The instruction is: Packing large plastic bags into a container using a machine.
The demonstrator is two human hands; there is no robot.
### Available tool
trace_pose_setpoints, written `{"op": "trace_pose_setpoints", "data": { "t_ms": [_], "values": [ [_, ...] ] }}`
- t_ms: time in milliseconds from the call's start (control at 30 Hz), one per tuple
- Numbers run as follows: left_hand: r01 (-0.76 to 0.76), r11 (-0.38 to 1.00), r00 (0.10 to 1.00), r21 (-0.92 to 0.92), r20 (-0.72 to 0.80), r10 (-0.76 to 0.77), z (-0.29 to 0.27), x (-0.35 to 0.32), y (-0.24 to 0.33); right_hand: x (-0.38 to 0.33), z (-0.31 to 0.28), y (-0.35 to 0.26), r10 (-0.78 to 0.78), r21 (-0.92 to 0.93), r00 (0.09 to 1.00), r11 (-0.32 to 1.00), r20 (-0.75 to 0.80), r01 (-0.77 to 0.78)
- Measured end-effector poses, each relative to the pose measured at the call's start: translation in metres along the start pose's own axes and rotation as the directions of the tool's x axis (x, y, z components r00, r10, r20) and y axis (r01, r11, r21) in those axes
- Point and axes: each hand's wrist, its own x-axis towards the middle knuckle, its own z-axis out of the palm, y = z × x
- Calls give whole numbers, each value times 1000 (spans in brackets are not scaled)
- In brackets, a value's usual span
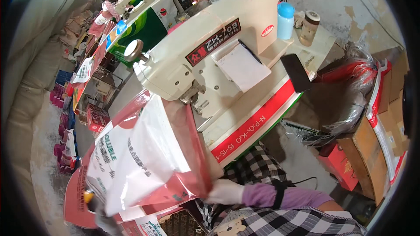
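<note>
One cream-coloured industrial sewing machine (205,48) stands on one table (245,118) edged with a red printed strip. On the machine lies one white notepad (243,66); beside it, one black flat phone (295,72). Behind stand two containers: one pale blue plastic bottle with a blue cap (285,21) and one brown-lidded jar (309,27). One large red-and-white printed woven sack (144,157) lies at the needle, with further sacks stacked beneath, their number unclear. One white-gloved hand (225,191), the right, is plainly seen; the left hand (97,209) is blurred at the lower edge. One brown cardboard box (372,157) sits at the right.
</note>
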Motion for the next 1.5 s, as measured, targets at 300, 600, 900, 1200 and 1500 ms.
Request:
{"op": "trace_pose_setpoints", "data": {
  "t_ms": [300,600,900,1200,1500],
  "values": [
    [7,997,1000,-78,-9,-7,-42,34,45,-20,6,2,-117,-243,916,970,-385,22],
    [33,727,899,-686,338,279,-15,30,293,-11,5,-8,-263,-50,960,965,-99,259],
    [648,-326,742,-689,667,66,230,85,340,-63,-35,-4,347,293,854,925,-387,-243],
    [-204,933,851,-296,419,318,190,49,396,-54,-63,-39,66,86,926,996,-371,-36],
    [-242,943,773,-228,542,330,-22,-14,313,-68,-44,49,306,282,897,934,-320,-218]
  ]
}}
